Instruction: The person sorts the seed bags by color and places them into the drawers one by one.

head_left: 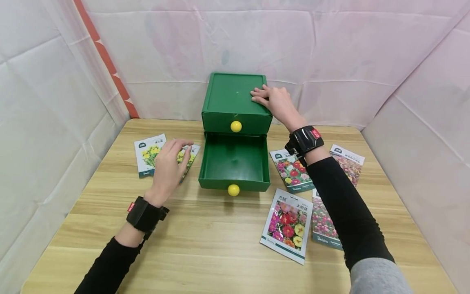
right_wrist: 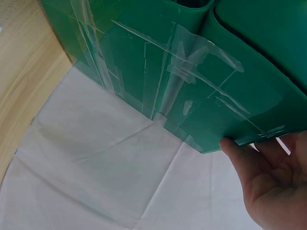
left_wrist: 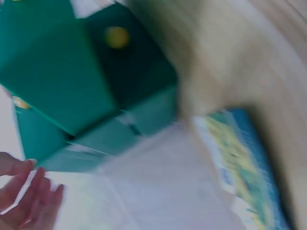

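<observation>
Right hand [head_left: 277, 102]: laid flat, fingers straight, on top of the green drawer cabinet [head_left: 235, 96] at its right edge; thumb at the cabinet's corner in the right wrist view. Left hand [head_left: 169, 165]: fingers loosely bent, hovering over a yellow-flower seed packet [head_left: 188, 160]; whether it touches or pinches it cannot be told.

Cabinet: stands at the table's [head_left: 205, 245] far edge against white sheeting. Upper drawer closed, yellow knob [head_left: 236, 126]. Lower drawer [head_left: 235, 161] pulled out, nothing visible inside, yellow knob [head_left: 233, 190].

Left of cabinet: second yellow-flower packet [head_left: 146, 155]. Right: four mixed-flower packets, nearest one [head_left: 288, 224] lying flat; right forearm crosses over two.
</observation>
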